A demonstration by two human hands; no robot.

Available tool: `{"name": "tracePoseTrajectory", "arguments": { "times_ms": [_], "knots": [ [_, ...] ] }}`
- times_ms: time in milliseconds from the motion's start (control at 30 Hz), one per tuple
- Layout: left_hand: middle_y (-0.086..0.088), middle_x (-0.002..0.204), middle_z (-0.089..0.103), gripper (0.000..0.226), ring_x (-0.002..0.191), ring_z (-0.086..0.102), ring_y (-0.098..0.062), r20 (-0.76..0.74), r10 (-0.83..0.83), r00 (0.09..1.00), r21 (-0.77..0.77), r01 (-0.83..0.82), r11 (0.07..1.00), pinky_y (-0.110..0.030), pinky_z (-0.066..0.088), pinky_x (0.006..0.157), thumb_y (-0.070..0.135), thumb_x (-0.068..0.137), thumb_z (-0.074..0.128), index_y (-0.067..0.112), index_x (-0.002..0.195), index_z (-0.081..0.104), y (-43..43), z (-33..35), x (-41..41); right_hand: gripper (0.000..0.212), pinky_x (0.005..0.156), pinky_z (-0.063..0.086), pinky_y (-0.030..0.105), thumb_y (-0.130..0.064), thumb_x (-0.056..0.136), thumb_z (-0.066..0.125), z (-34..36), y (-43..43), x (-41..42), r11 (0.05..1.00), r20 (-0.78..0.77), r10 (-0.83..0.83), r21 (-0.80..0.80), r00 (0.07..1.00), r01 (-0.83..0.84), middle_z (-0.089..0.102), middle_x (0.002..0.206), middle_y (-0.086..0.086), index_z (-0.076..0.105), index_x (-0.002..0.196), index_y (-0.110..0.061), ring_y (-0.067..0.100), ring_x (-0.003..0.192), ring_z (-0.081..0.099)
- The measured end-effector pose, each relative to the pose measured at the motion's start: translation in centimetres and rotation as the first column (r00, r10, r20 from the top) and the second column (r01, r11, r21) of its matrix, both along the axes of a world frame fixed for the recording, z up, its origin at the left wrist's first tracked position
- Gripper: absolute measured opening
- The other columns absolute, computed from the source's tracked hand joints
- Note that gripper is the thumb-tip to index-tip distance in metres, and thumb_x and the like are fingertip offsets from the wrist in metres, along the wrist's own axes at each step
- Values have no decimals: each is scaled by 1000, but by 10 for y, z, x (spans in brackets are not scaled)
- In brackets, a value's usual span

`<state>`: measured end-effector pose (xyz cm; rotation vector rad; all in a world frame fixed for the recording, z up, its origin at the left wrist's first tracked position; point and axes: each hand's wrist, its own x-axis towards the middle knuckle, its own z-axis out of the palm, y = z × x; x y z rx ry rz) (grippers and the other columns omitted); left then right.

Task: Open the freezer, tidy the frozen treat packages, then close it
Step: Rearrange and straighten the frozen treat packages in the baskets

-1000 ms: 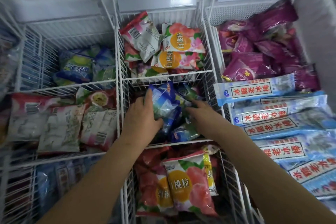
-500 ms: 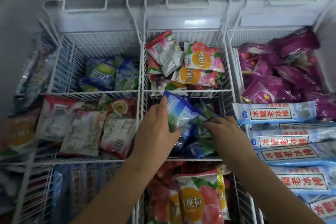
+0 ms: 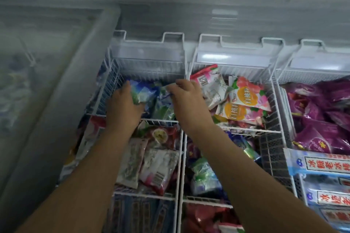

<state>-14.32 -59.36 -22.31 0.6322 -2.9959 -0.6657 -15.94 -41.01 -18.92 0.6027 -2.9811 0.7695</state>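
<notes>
The chest freezer stands open, its white wire baskets (image 3: 181, 123) full of frozen treat packages. Both my hands reach into the far left basket compartment. My left hand (image 3: 123, 108) grips a blue-and-green package (image 3: 144, 92) there. My right hand (image 3: 187, 100) pinches another blue-green package (image 3: 163, 108) beside it. A few blue-green packages (image 3: 204, 178) lie in the middle compartment of the centre basket.
Peach-print packages (image 3: 244, 104) fill the far centre compartment. Purple packages (image 3: 322, 119) and blue-white ice bar packages (image 3: 322, 166) fill the right basket. Red-and-white packages (image 3: 151, 161) sit below my left arm. A frosted sliding glass lid (image 3: 47, 73) covers the freezer's left part.
Both hands lifted blue-green packages out of the centre basket's middle compartment and carried them left and farther back into the far left compartment. The camera view shifted left.
</notes>
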Motion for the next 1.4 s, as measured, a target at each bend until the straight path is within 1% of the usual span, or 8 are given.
{"name": "tracePoseTrajectory", "arguments": {
  "times_ms": [233,433,533,633,800,933,1067,1400],
  "knots": [
    [-7,159,20,54,145,19,-31,493,-51,869,-141,137,980,-54,12,117,46,101,19,23,147,35,-6,-60,-13,58,110,30,56,-45,103,20,-86,-58,-8,902,539,95,308,837,-301,5,161,17,17,152,-15,39,146,9],
    [-6,162,-5,54,148,-1,-32,636,-187,748,-96,317,944,-59,7,115,44,101,14,29,153,13,-18,-57,-20,59,105,37,54,-47,102,11,-87,-59,-15,834,538,119,402,834,-378,34,147,21,25,149,-16,41,134,30],
    [-5,163,-2,57,149,0,-26,492,-216,844,-118,310,943,-58,7,116,43,103,17,21,154,12,-11,-48,-10,43,102,40,49,-37,105,27,-71,-49,-1,933,377,206,204,903,-298,48,129,17,48,131,-11,36,123,41],
    [-11,160,16,55,148,12,-25,41,-378,925,-52,379,924,-55,17,116,37,103,27,9,150,27,17,-37,14,32,106,37,36,-23,103,43,-61,-13,32,972,15,128,-200,992,-122,55,127,14,58,124,-5,28,121,46],
    [-5,130,55,38,121,50,-16,-350,-571,743,30,618,786,-23,36,105,23,96,50,8,131,54,105,-20,77,33,99,42,28,-28,103,42,-73,96,102,938,22,-248,-243,968,246,53,127,2,59,124,-9,20,116,49],
    [-4,140,43,57,128,42,-20,-13,-757,654,177,746,642,-33,41,105,34,93,59,12,142,41,164,-33,101,30,97,47,39,-16,96,56,-93,165,125,928,135,-367,-12,920,372,56,127,10,62,123,-4,26,118,49],
    [-3,158,8,98,144,13,-27,375,-767,520,178,772,610,-44,23,116,40,84,68,17,153,2,180,-55,115,50,105,42,42,-8,90,63,-111,180,116,973,265,-185,185,946,139,45,143,16,51,138,-5,34,131,42],
    [-17,128,40,104,114,45,-31,514,-556,653,-140,703,697,-37,45,91,37,77,74,7,149,5,196,-58,114,77,107,36,51,-19,84,66,-121,159,63,892,302,144,374,942,-256,18,159,1,28,150,-22,29,140,22]
  ]
}}
